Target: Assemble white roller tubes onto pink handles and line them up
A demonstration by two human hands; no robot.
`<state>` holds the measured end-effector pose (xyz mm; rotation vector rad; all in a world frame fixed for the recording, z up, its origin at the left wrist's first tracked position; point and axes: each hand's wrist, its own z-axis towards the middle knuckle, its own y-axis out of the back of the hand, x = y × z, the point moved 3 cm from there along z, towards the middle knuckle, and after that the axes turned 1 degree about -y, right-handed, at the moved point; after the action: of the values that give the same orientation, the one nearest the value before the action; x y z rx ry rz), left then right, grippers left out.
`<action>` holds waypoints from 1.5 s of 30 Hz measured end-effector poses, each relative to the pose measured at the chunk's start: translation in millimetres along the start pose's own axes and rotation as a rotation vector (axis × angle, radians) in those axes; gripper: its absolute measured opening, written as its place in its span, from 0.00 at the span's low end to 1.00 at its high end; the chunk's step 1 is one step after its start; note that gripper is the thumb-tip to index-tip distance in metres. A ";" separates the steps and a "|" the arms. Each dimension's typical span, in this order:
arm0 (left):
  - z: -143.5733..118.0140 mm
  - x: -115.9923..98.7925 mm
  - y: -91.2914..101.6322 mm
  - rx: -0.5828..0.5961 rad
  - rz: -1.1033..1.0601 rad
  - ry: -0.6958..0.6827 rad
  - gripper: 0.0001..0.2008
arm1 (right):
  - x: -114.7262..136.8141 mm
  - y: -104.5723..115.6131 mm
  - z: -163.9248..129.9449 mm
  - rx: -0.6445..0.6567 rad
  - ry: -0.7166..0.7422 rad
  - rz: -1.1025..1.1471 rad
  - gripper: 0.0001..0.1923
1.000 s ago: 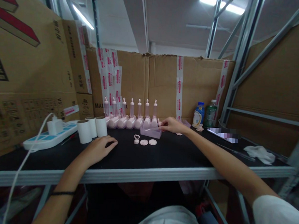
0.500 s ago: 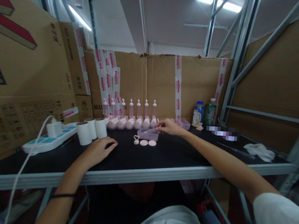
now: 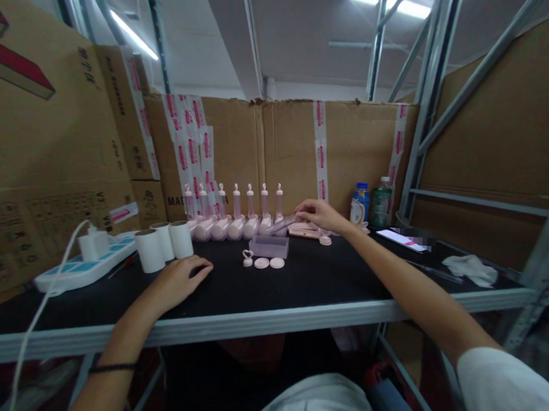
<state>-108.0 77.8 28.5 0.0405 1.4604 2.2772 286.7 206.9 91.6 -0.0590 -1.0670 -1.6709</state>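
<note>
My right hand [image 3: 319,214] pinches one end of a translucent purple tube [image 3: 280,226], which slants down to the left over a purple open box [image 3: 269,248]. In front of the box lie two pale pink discs [image 3: 261,263] and a pink cap with a heart-shaped loop [image 3: 247,259]. Behind it stands a row of several pink bodies [image 3: 220,228] with upright clear tubes and looped caps. My left hand [image 3: 180,281] rests on the black tabletop with its fingers extended, holding nothing, close to the white rolls [image 3: 149,252].
A white power strip [image 3: 87,265] with a plugged-in charger lies at the left. Pink parts [image 3: 305,231] lie beneath and beyond my right hand. Blue [image 3: 360,203] and green [image 3: 381,203] bottles, a phone [image 3: 402,239] and a white cloth [image 3: 470,268] are at the right.
My right hand has lifted the translucent tube up out of the box and moved slightly away from me. My left hand stays on the tabletop. The view has shifted a little.
</note>
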 end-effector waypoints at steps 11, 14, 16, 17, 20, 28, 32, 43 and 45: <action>1.4 -1.9 1.8 0.001 0.002 -0.002 0.24 | -1.1 39.7 -33.1 0.425 -0.241 0.214 0.21; 1.6 -1.9 2.2 0.007 0.006 0.006 0.24 | -1.0 14.9 -34.6 0.628 -0.274 0.210 0.19; 1.9 -2.0 2.3 0.009 0.002 0.007 0.24 | -3.6 0.2 -34.5 0.698 -0.306 0.199 0.18; 2.0 -2.0 2.5 0.009 0.001 0.006 0.24 | -5.8 -5.7 -34.1 0.703 -0.327 0.197 0.18; 2.1 -2.1 2.8 0.014 0.005 0.006 0.24 | -14.1 -18.8 -32.7 0.667 -0.383 0.208 0.18; -2.0 -7.3 4.3 0.022 -0.018 -0.004 0.23 | -35.9 -43.7 -28.9 0.553 -0.375 0.200 0.16; -9.3 -6.9 17.2 -0.085 -0.008 0.057 0.22 | -35.1 -46.3 -30.1 0.561 -0.339 0.143 0.18; -45.5 48.5 72.2 -0.621 0.094 0.480 0.25 | -27.6 -44.0 -34.5 0.593 -0.249 -0.024 0.26; -45.8 56.1 69.4 -0.572 0.137 0.405 0.29 | -26.0 -41.8 -32.6 0.574 -0.222 -0.063 0.24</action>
<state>-194.0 34.8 57.2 -0.5317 0.9330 2.8522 278.8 204.6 33.1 0.1674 -1.6969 -1.3770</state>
